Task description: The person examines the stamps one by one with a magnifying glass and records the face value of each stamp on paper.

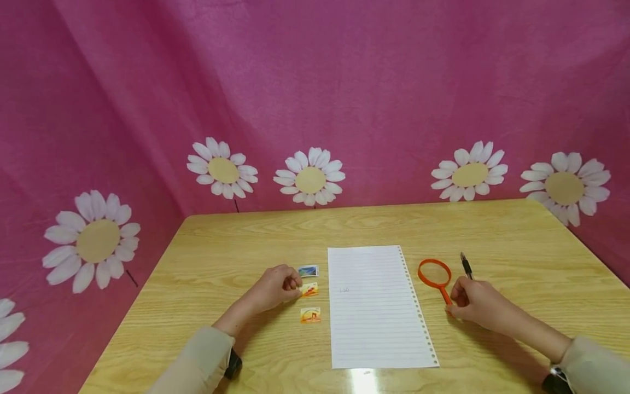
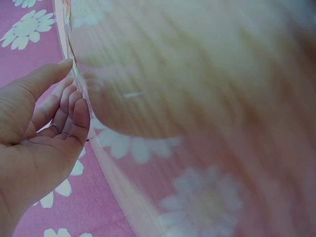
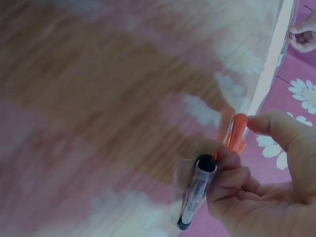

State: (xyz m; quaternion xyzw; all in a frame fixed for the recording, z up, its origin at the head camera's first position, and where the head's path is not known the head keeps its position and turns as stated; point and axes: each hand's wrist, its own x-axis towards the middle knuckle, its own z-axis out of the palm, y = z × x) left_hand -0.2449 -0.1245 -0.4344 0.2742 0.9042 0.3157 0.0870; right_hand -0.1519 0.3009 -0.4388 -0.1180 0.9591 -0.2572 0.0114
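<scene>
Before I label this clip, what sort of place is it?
Probably an indoor tabletop workspace, perhaps set up for recording: a pink flowered cloth hangs behind a wood-grain table with a magnifying glass.

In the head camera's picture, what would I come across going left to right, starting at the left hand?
Left hand → column of three small colourful stamps → lined paper sheet → orange magnifying glass → pen.

Left hand (image 1: 275, 287) nearer table's (image 1: 236, 241) left edge, my fingers (image 2: 78, 111) curled; right hand (image 1: 474, 301) nearer right edge, thumb (image 3: 274, 123) and fingers pinching.
</scene>
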